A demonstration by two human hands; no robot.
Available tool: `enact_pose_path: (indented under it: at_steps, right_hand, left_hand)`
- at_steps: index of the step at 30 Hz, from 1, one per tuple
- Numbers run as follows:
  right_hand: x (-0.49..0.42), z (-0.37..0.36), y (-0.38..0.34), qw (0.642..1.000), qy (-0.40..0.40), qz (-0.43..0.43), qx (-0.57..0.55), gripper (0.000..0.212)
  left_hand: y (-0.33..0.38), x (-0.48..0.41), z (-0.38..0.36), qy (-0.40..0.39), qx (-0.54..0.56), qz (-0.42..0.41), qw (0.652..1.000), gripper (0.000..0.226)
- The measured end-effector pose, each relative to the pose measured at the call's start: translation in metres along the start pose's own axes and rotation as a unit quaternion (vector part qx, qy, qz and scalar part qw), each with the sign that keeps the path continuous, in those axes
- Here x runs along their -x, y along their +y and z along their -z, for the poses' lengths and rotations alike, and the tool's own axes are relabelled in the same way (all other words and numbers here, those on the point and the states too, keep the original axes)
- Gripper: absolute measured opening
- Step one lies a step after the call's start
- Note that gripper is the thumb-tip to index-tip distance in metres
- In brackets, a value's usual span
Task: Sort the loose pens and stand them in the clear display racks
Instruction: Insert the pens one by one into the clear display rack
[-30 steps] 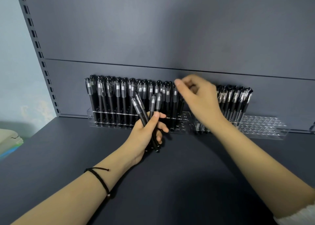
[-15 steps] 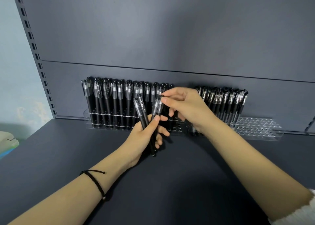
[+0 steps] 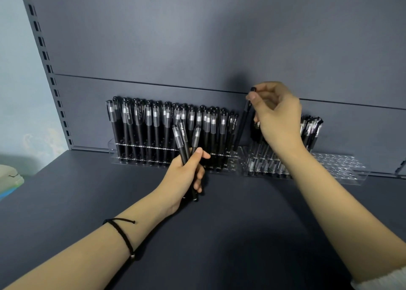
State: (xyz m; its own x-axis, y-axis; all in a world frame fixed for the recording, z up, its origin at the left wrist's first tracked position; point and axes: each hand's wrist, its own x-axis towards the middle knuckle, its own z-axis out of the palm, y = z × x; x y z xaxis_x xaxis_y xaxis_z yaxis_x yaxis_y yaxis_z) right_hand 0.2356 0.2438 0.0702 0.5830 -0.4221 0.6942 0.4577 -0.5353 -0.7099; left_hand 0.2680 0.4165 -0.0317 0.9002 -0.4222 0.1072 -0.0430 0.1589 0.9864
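Left hand (image 3: 186,175): fingers (image 3: 195,157) are clamping three pens (image 3: 183,140). Right hand (image 3: 279,118): fingers are pinching one pen (image 3: 241,127) (by its cap) at the racks (image 3: 342,166).

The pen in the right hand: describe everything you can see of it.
The pen is slim, matte black, plastic by its look. The right hand pinches its top end between fingertips. It hangs tilted, top leaning right, its lower end at the right end of the left clear rack; whether it sits in a hole cannot be told.
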Motion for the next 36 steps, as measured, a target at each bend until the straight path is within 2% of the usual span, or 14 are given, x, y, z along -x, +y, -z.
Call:
enact_pose_path:
  at_steps: [8, 11, 13, 15, 20, 24, 26, 29, 32, 34, 36]
  right_hand:
    - [0.004, -0.004, 0.006, 1.000, -0.010, 0.006, 0.017, 0.011]
    - [0.006, -0.007, 0.005, 0.999, -0.031, 0.011, 0.032, 0.017]
    - [0.008, -0.010, 0.008, 0.993, -0.069, 0.011, 0.092, 0.019]
    - [0.010, -0.011, 0.012, 0.983, -0.100, 0.010, 0.154, 0.011]
    - [0.010, -0.006, 0.012, 0.950, -0.054, 0.103, 0.290, 0.019]
    - [0.010, -0.004, 0.013, 0.926, -0.100, 0.070, 0.356, 0.022]
    - [0.010, -0.004, 0.014, 0.933, -0.087, 0.072, 0.343, 0.020]
    - [0.011, -0.008, 0.011, 0.963, -0.077, 0.078, 0.244, 0.022]
    - [0.015, -0.012, 0.002, 0.974, -0.168, 0.032, 0.148, 0.018]
    - [0.019, -0.016, 0.000, 0.962, -0.255, -0.019, 0.098, 0.014]
    - [0.024, -0.019, -0.001, 0.952, -0.293, -0.059, 0.061, 0.014]
  left_hand:
    - [0.000, 0.001, 0.001, -0.017, -0.005, 0.009, 1.000, 0.029]
    - [0.000, 0.001, 0.000, -0.017, 0.006, 0.015, 1.000, 0.024]
    - [0.000, 0.002, 0.000, -0.013, 0.012, 0.016, 1.000, 0.020]
    - [0.001, 0.002, 0.000, -0.010, 0.021, 0.012, 1.000, 0.016]
    - [0.003, 0.005, 0.000, -0.015, 0.015, -0.016, 1.000, 0.020]
    - [0.004, 0.008, -0.001, -0.034, 0.002, -0.041, 0.999, 0.026]
    - [0.004, 0.008, -0.001, -0.038, 0.002, -0.045, 0.998, 0.027]
    - [0.004, 0.009, -0.001, -0.042, 0.004, -0.052, 0.998, 0.029]
    - [0.005, 0.010, -0.001, -0.053, 0.002, -0.062, 0.997, 0.030]
    - [0.006, 0.011, -0.002, -0.064, -0.001, -0.065, 0.996, 0.031]
    - [0.006, 0.011, -0.002, -0.076, -0.012, -0.064, 0.995, 0.031]
